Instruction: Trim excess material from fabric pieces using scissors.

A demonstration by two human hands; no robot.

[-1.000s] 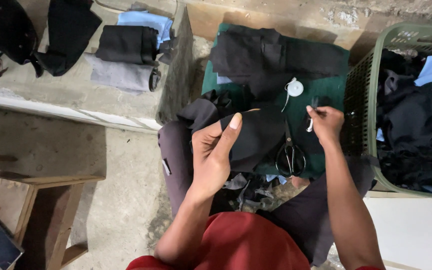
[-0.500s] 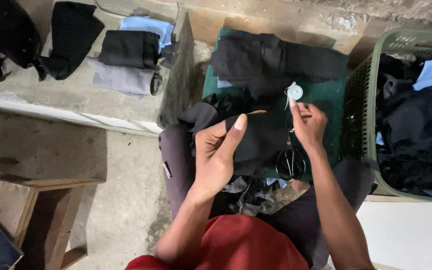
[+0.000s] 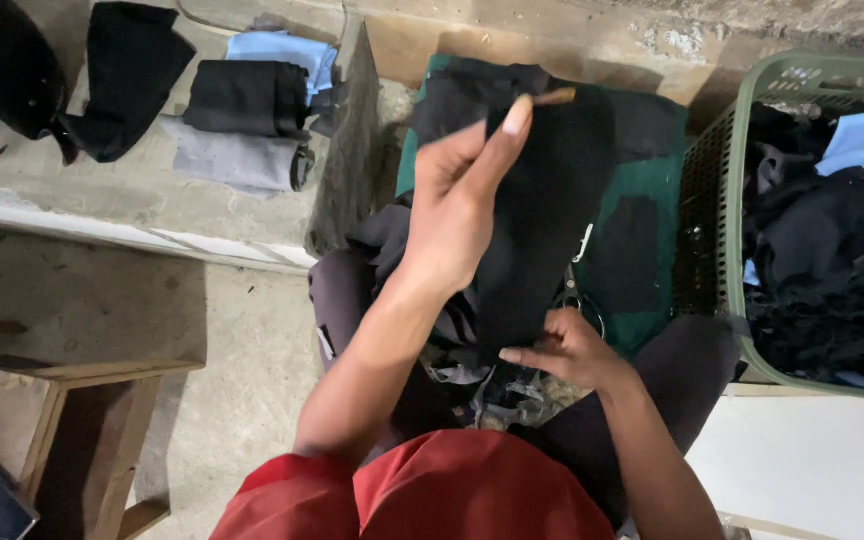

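A: So, what's the person got in hand?

B: Black cloth piece (image 3: 542, 230), limp, matte, woven-looking. Left hand (image 3: 457, 215) lifts its top edge, thumb up along the fabric, other fingers curled behind, clamped on it, prob. to let it hang straight. Right hand (image 3: 567, 350) pinches the bottom edge, fingers closed on the cloth, w/ something thin in them, can't tell what.

A: And where's the cloth hanging?

B: Over the lap, in front of a green mat (image 3: 652, 200) on the ledge; more black fabric lies at the mat's far edge.

A: Anything under it?

B: Scissors (image 3: 577, 295), metal, half hidden behind the cloth, near the mat's front edge, close to reach.

A: Sides?

B: Green plastic basket (image 3: 717, 200), lattice walls, just beside the mat's right edge, heaped w/ dark and pale blue clothes. Folded garments (image 3: 247, 125), black, grey, blue, lie on the concrete ledge (image 3: 72, 205) at left. Wooden stool (image 3: 92, 430) at lower left.
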